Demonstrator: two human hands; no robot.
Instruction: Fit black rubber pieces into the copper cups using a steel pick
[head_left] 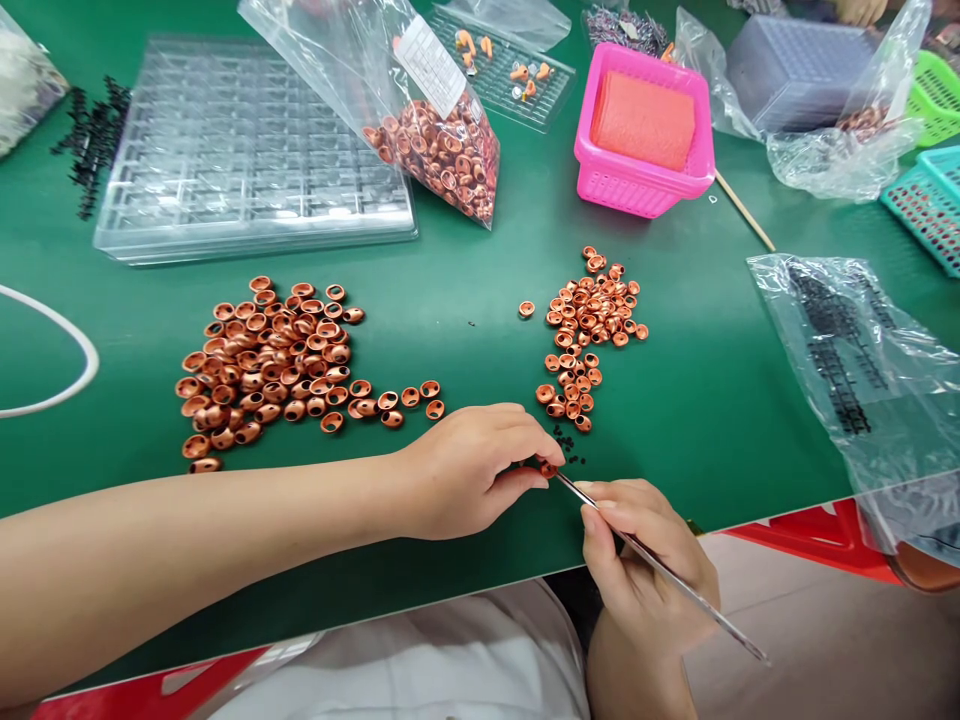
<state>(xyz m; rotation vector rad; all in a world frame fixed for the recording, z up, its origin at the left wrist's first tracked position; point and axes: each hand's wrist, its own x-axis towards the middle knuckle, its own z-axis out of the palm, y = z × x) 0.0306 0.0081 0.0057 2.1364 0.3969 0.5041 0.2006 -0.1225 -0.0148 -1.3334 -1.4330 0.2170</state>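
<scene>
Left hand [472,475]: it was closed in a fingertip pinch on a copper-coloured piece [548,469]; the thumb and finger seemed set at its edges to steady it and leave its near side open to the tool.
Right hand [652,560]: it was closed around a slim metal tool [731,628], thumb against fingers like a pen grip, probably for fine control; the shaft slanted back past the palm.
Tool tip: it met or nearly met the piece, between the two hands; exact contact could not be told.
Black bits [568,442]: they lay just beyond the left fingertips; that spot seemed to suit a short reach.
Small pile [596,305]: more copper-coloured pieces lay beyond the bits, ahead of both hands.
Large pile [270,370]: it lay beyond the left forearm, with a few pieces trailing towards the left hand; the gap presumably kept the two piles distinct.
Farther off: a clear tray [255,150] and a bag of copper-coloured pieces [450,150] stood well beyond the left hand; a pink basket [634,195] holding an orange block [645,120] sat far ahead of the right hand; a clear bag with black parts [832,340] lay to the right of that hand.
</scene>
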